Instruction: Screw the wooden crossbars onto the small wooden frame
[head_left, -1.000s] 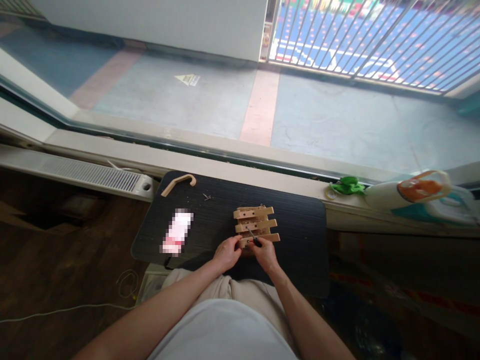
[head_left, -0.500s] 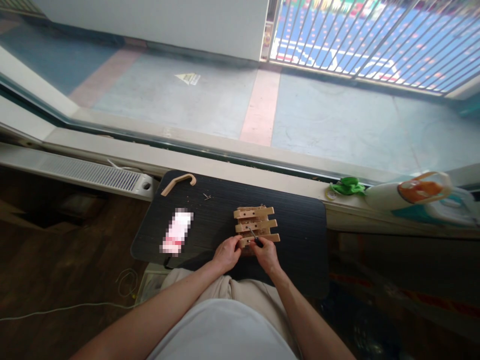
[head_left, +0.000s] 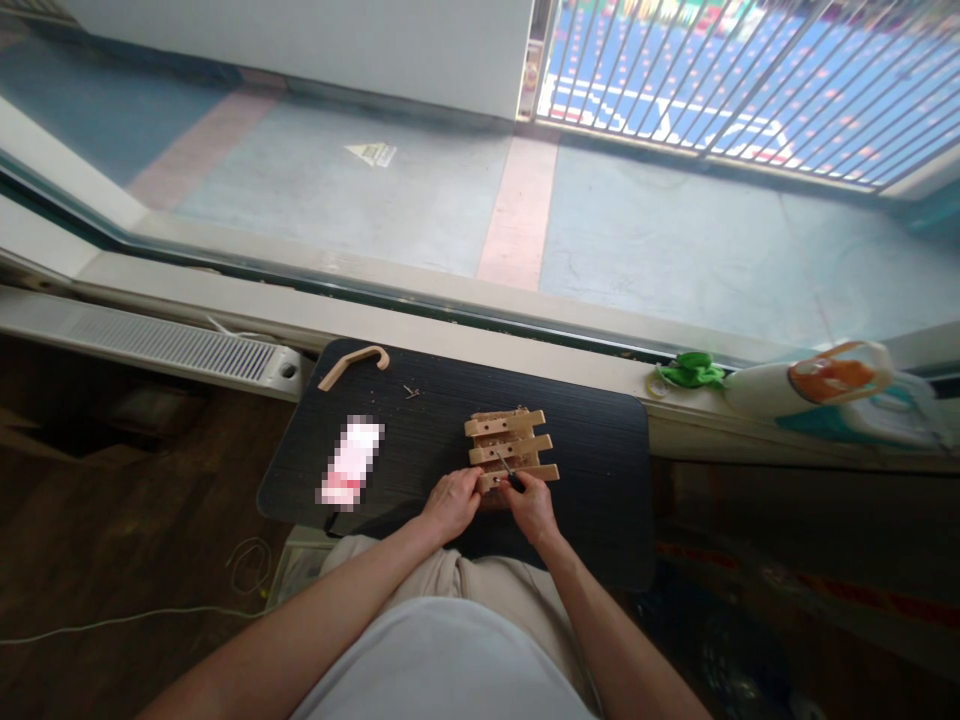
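A slatted wooden piece (head_left: 510, 450) made of three light bars with dark holes lies on the black table (head_left: 585, 520). My left hand (head_left: 454, 503) is closed on the near left end of this piece, its fingertips on the nearest bar. In my right hand (head_left: 535, 508) is a screwdriver (head_left: 514, 481) with a black handle, held in a pinch over the nearest bar. Its thin metal shaft points up and left across the piece, toward the middle bar. Part of the nearest bar is hidden by my fingers.
A hooked wooden strip (head_left: 354, 364) lies at the table's far left, with several small screws (head_left: 411, 391) beside it. A blurred-out white and pink object (head_left: 351, 462) is nearer me. On the windowsill are a green cloth (head_left: 694, 371) and a white bottle (head_left: 765, 390).
The view has shifted slightly. Both hands keep nearly the same place on the wooden piece, and the screwdriver stays in my right hand.
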